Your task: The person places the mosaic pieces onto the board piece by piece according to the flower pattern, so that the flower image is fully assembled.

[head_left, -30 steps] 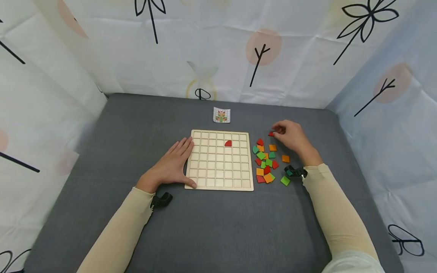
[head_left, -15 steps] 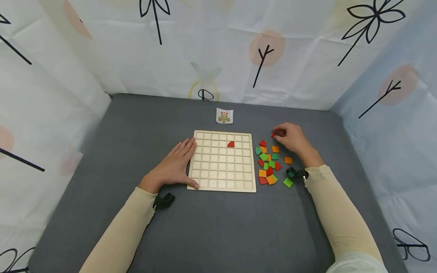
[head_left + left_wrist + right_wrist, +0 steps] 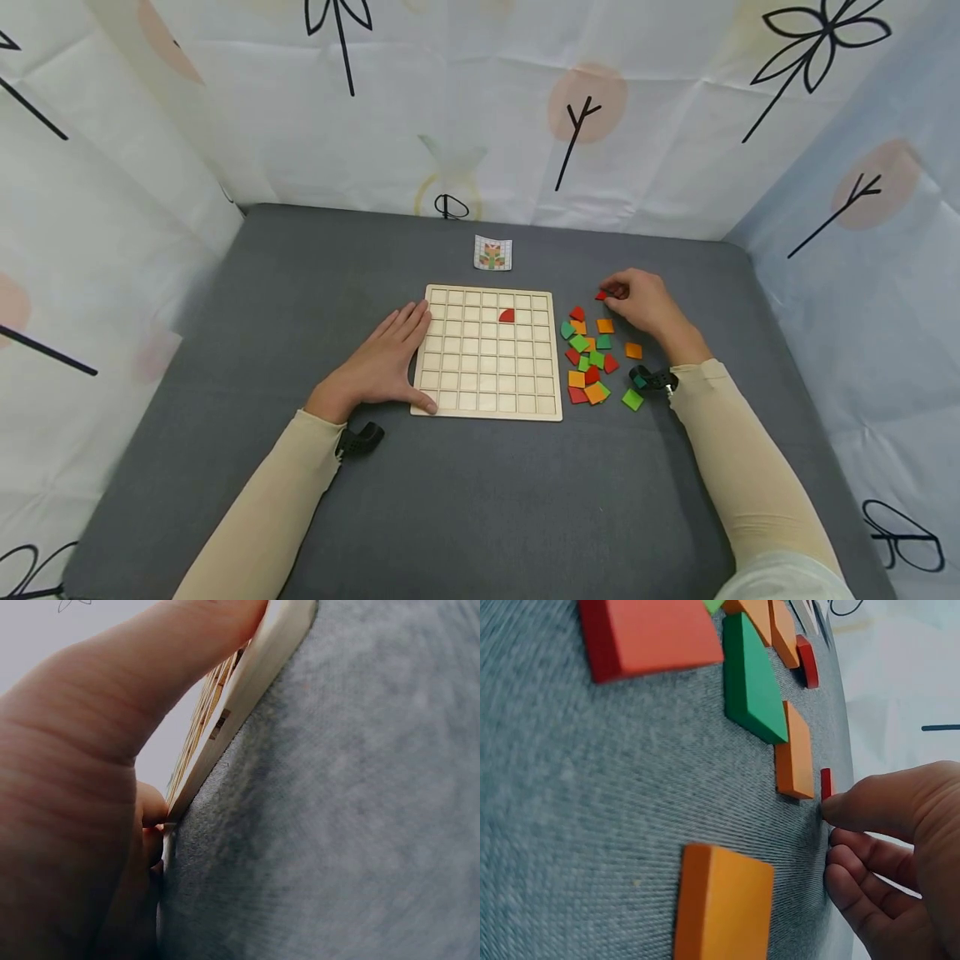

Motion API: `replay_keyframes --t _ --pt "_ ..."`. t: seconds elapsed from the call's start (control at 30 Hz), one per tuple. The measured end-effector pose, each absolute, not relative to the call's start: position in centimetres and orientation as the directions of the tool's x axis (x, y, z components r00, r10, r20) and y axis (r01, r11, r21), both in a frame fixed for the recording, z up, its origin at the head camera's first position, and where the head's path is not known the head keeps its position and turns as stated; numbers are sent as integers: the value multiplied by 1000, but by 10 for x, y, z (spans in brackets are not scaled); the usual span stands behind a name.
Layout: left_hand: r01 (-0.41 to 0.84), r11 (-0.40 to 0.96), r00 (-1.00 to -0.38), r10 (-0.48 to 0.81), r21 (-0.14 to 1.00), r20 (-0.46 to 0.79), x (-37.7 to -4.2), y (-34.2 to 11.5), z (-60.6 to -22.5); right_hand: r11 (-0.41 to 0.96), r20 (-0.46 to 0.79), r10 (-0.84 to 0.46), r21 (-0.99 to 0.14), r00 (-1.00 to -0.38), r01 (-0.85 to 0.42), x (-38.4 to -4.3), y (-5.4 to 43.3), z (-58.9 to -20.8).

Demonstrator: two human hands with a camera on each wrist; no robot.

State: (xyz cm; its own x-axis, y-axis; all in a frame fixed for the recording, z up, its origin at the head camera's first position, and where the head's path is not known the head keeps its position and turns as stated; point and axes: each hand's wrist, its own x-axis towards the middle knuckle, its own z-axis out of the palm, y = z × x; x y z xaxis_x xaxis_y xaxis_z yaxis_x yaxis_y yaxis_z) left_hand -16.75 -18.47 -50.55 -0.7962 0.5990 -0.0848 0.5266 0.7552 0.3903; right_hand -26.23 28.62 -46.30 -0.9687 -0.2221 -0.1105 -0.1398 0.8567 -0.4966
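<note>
My left hand rests along the left edge of a wooden grid board, fingers straight and thumb at the near corner. In the left wrist view the thumb lies over the board's side. One red quarter-round tile sits in a cell near the top. Right of the board, my right hand pinches a small red tile low at the table, beyond the loose tiles. The right wrist view shows the thumb against that red tile, the other fingers curled behind; part of the tile is hidden.
Loose red, orange and green tiles lie scattered beside the board's right edge, some overlapping. An orange tile and a light green tile lie apart. A pattern card lies behind the board. Printed fabric hangs around the grey table.
The red tile at my right fingertips has turned slightly, and those fingers have shifted a little. My left hand stays on the board. The whole view has shifted slightly.
</note>
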Motion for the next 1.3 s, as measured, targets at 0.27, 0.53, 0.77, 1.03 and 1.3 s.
replay_keyframes --t 0.27,0.53,0.77,1.03,1.3 --pt "524 757 -798 597 391 -86 -167 -185 -504 863 -103 -234 -480 -967 -158 -263 286 -463" --pt "522 760 -801 593 387 -85 -167 -185 -505 861 -93 -240 -481 -966 -168 -264 287 -463" --pt "520 756 -800 594 396 -85 -166 -185 -503 868 -83 -241 -464 -967 -176 -264 287 -464" --pt "518 753 -802 593 405 -77 -166 -185 -502 877 -79 -219 -454 -973 -160 -263 286 -465" --pt "510 754 -803 590 414 -85 -165 -185 -500 870 -60 -184 -474 -981 -134 -259 282 -465"
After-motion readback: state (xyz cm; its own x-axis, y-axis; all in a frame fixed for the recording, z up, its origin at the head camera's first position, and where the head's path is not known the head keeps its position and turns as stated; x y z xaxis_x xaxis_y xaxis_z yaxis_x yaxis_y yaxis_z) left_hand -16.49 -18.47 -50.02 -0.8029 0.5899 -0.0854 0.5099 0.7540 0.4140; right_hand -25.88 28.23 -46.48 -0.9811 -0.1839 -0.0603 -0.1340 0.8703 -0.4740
